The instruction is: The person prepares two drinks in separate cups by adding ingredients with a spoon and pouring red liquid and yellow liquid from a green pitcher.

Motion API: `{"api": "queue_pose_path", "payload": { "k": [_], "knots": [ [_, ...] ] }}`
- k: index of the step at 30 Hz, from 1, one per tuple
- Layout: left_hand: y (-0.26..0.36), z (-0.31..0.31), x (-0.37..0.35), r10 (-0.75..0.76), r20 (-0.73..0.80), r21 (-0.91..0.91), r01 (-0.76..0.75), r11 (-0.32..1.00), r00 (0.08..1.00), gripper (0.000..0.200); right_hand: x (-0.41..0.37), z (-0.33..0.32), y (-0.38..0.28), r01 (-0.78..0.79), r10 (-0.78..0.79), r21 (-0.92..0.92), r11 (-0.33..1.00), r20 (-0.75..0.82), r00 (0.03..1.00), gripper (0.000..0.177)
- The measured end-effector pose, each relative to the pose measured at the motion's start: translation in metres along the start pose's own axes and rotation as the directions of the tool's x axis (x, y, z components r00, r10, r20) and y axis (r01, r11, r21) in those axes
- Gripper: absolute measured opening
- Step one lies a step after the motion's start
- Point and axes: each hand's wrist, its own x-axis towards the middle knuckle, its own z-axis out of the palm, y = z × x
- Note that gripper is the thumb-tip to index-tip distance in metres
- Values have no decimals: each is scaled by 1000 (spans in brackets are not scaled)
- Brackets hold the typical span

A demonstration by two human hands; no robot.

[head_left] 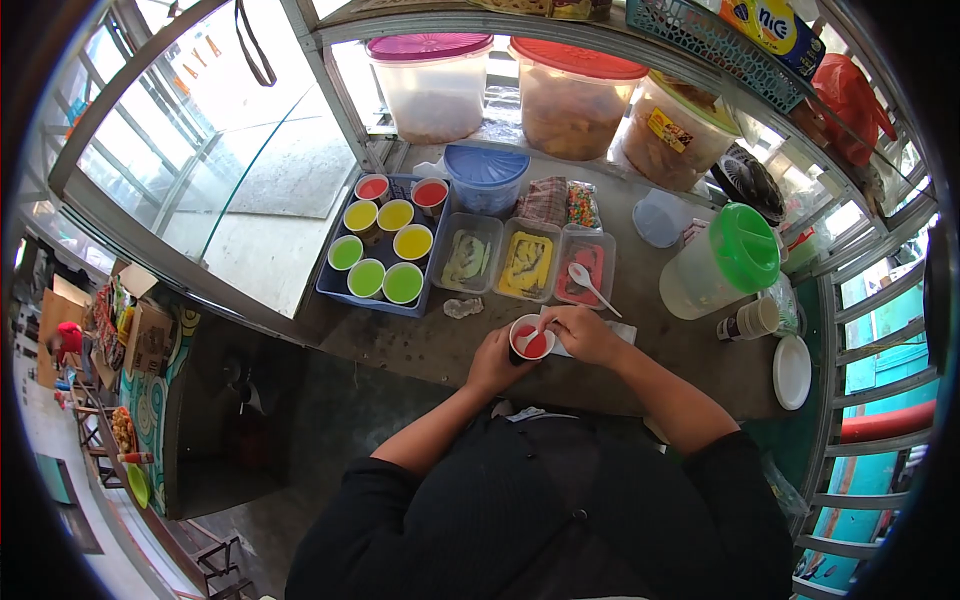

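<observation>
My left hand (490, 364) is wrapped around a paper cup (537, 346) with red filling, near the counter's front edge. Between the fingers of my right hand (588, 336) is a white spoon (528, 340), its bowl end inside the cup. Just beyond stand three clear plastic tubs: one with pale green paste (467, 256), one with yellow paste (526, 264) and one with pink-red paste (586, 255). Another white spoon (592, 285) rests in the pink-red tub. A white paper or cloth (622, 331) lies partly under my right hand.
To the left, a blue tray (370, 300) carries several cups with red, yellow and green filling. A blue-lidded tub (487, 178) stands behind. On the right are a green-lidded jug (715, 265), stacked cups (750, 319) and a white plate (792, 372). Large lidded containers (578, 105) line the back.
</observation>
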Motion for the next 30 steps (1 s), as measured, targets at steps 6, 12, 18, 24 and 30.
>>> {"api": "queue_pose_path", "payload": {
  "k": [6, 12, 18, 24, 30],
  "knots": [
    [1, 0, 1, 7, -18, 1, -7, 1000, 1000, 75, 13, -20, -18, 42, 2, -235, 971, 185, 983, 16],
    [-4, 2, 0, 29, -9, 20, -29, 999, 1000, 72, 20, 0, -28, 218, -138, -294, 931, 269, 953, 16],
    [0, -3, 2, 25, 16, 18, -25, 1000, 1000, 73, 16, 3, -46, 487, -349, -525, 698, 344, 872, 21],
    [0, -2, 1, 14, -8, 9, -14, 1000, 1000, 75, 25, -15, -38, 268, -86, -570, 777, 326, 941, 16],
    [0, -2, 2, 1, 9, 5, -1, 1000, 1000, 77, 20, -18, -29, -122, 177, -260, 958, 200, 964, 14]
  ]
}}
